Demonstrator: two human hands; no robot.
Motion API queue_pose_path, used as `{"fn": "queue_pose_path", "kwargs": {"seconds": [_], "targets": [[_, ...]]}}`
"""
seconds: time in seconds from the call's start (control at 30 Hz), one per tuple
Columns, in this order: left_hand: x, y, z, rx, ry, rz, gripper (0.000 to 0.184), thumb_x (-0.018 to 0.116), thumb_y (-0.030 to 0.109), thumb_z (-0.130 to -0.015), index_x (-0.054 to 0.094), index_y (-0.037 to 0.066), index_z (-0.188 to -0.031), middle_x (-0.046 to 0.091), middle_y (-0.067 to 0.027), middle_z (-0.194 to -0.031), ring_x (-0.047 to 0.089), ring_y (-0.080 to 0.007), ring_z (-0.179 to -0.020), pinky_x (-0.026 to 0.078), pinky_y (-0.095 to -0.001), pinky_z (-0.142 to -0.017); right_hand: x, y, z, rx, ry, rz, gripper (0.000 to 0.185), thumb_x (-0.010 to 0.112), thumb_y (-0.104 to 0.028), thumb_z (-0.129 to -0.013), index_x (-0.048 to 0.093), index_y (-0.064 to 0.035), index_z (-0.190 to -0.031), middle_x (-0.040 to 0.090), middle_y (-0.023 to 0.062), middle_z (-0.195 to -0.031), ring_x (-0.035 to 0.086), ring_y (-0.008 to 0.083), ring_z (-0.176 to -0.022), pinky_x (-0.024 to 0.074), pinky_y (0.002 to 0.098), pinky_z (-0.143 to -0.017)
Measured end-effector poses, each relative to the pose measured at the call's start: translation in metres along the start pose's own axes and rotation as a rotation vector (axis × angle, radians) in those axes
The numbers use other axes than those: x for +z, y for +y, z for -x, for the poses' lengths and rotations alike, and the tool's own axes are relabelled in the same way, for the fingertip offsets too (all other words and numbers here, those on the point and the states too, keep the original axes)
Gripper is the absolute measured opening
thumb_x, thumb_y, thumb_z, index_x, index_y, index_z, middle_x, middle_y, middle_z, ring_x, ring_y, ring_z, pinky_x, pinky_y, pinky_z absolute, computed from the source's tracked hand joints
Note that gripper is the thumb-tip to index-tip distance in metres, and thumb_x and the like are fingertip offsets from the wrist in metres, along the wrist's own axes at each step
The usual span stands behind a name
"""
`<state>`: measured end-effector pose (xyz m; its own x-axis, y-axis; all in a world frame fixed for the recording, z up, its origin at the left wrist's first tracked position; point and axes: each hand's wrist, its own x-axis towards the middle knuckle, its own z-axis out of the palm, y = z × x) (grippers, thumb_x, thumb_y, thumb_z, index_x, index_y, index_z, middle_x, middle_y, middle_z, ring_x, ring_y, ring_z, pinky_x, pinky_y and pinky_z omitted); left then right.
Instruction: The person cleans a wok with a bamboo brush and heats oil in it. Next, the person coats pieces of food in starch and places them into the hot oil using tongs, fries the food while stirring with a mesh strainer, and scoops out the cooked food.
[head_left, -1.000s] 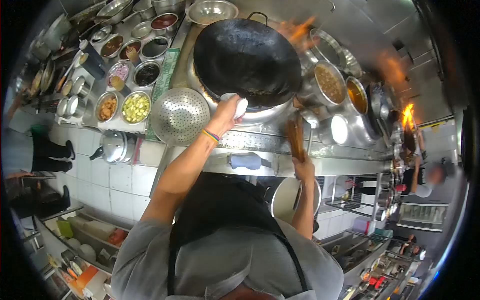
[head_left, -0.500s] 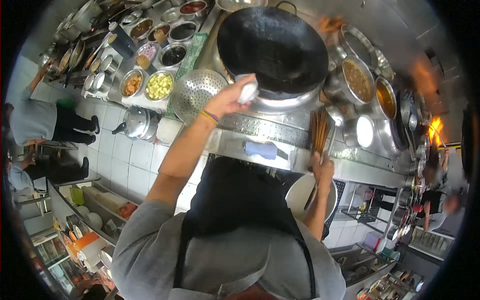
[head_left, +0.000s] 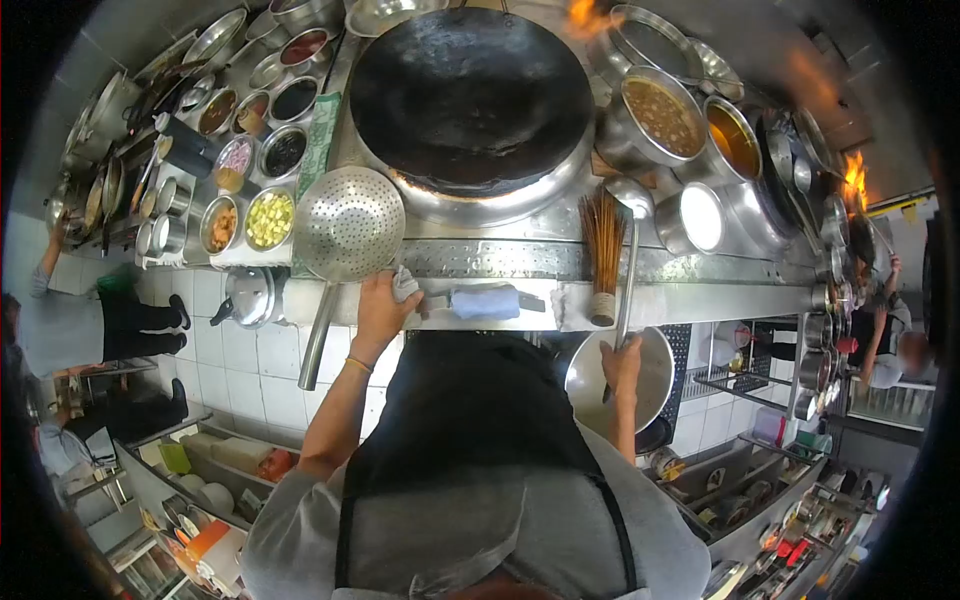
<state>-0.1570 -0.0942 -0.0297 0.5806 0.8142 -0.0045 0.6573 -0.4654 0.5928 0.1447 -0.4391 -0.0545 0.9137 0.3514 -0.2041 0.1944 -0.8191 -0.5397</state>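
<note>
A long, shiny metal surface (head_left: 720, 270) runs just past both hands. On it, a big black wok (head_left: 470, 100) sits past the hands, mostly in between them. A big pale pot (head_left: 652, 382) is low down, under the right hand. A metal strainer (head_left: 350, 222) with lots of little holes is just past the left hand, and its handle comes down on that hand's left side. A long metal ladle (head_left: 629, 275) has its round end well past the right hand (head_left: 622, 363), which is closed around the handle. A brown stick brush (head_left: 602, 250) is just past the right hand, left of the ladle. A blue cloth (head_left: 485, 303) lies between the hands. Smallest is a white cloth (head_left: 404, 284), pinched by the bent fingers of the left hand (head_left: 380, 312).
</note>
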Motion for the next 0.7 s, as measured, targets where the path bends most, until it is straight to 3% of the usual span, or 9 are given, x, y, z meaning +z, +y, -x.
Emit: {"fn": "queue_pose_path", "kwargs": {"seconds": [0.1, 0.2, 0.3, 0.47, 0.53, 0.6, 0.7], "targets": [[-0.003, 0.001, 0.002, -0.032, -0.042, 0.098, 0.057, 0.08, 0.032, -0.075, 0.057, -0.001, -0.115, 0.057, -0.0246, -0.11, 0.052, -0.0407, -0.108, 0.042, -0.0467, -0.096, 0.017, 0.016, -0.005, 0.053, 0.021, 0.045, 0.054, 0.074, -0.022, -0.079, 0.044, 0.002, -0.118, 0.064, 0.0304, -0.094, 0.064, 0.0476, -0.092, 0.0484, 0.0493, -0.083], [-0.001, -0.006, 0.001, -0.127, -0.101, 0.188, 0.061, 0.081, 0.033, -0.075, 0.055, -0.002, -0.117, 0.056, -0.0252, -0.112, 0.052, -0.0411, -0.109, 0.042, -0.0471, -0.095, 0.023, 0.031, -0.014, 0.046, 0.05, -0.015, 0.038, 0.07, -0.017, -0.081, 0.051, 0.0032, -0.107, 0.065, 0.0288, -0.083, 0.066, 0.0463, -0.083, 0.0501, 0.0499, -0.076], [-0.009, 0.013, -0.001, 0.092, 0.127, 0.028, 0.063, 0.081, 0.036, -0.075, 0.055, -0.003, -0.117, 0.055, -0.026, -0.115, 0.052, -0.0407, -0.11, 0.042, -0.0473, -0.095, 0.025, 0.025, -0.017, 0.038, 0.059, -0.004, 0.029, 0.066, -0.014, -0.083, 0.053, 0.0044, -0.1, 0.063, 0.0313, -0.082, 0.063, 0.0501, -0.084, 0.0485, 0.0521, -0.073], [-0.054, 0.124, -0.061, 0.577, 0.365, 0.165, 0.036, 0.075, 0.022, -0.081, 0.062, -0.001, -0.103, 0.057, -0.0178, -0.106, 0.054, -0.0358, -0.1, 0.045, -0.0441, -0.089, 0.025, 0.015, -0.016, 0.001, 0.075, 0.148, 0.033, 0.065, -0.017, -0.085, 0.052, 0.0034, -0.106, 0.063, 0.0338, -0.09, 0.061, 0.052, -0.089, 0.0453, 0.0551, -0.078], [-0.061, 0.152, -0.098, 0.672, 0.392, 0.126, 0.028, 0.075, 0.019, -0.08, 0.064, 0.0, -0.096, 0.06, -0.0169, -0.104, 0.057, -0.0345, -0.098, 0.047, -0.0404, -0.085, 0.024, 0.018, -0.017, -0.02, 0.082, 0.154, 0.032, 0.065, -0.018, -0.085, 0.052, 0.0041, -0.105, 0.063, 0.0344, -0.089, 0.061, 0.0529, -0.09, 0.0456, 0.0553, -0.078], [-0.046, 0.146, -0.137, 0.598, 0.305, 0.038, 0.025, 0.071, 0.024, -0.082, 0.066, 0.0, -0.086, 0.064, -0.0166, -0.091, 0.061, -0.0352, -0.09, 0.05, -0.0422, -0.077, 0.023, 0.013, -0.016, -0.044, 0.102, 0.137, 0.031, 0.063, -0.018, -0.086, 0.052, 0.0055, -0.102, 0.062, 0.0352, -0.087, 0.06, 0.0545, -0.09, 0.0463, 0.0556, -0.078], [-0.043, 0.141, -0.161, 0.42, 0.045, 0.03, 0.03, 0.067, 0.03, -0.084, 0.067, 0.001, -0.074, 0.066, -0.016, -0.076, 0.065, -0.0363, -0.077, 0.052, -0.0445, -0.071, 0.018, 0.004, -0.01, -0.001, 0.063, 0.113, 0.036, 0.065, -0.019, -0.086, 0.052, 0.0036, -0.11, 0.063, 0.0338, -0.095, 0.061, 0.0519, -0.096, 0.0451, 0.0543, -0.084]]}}
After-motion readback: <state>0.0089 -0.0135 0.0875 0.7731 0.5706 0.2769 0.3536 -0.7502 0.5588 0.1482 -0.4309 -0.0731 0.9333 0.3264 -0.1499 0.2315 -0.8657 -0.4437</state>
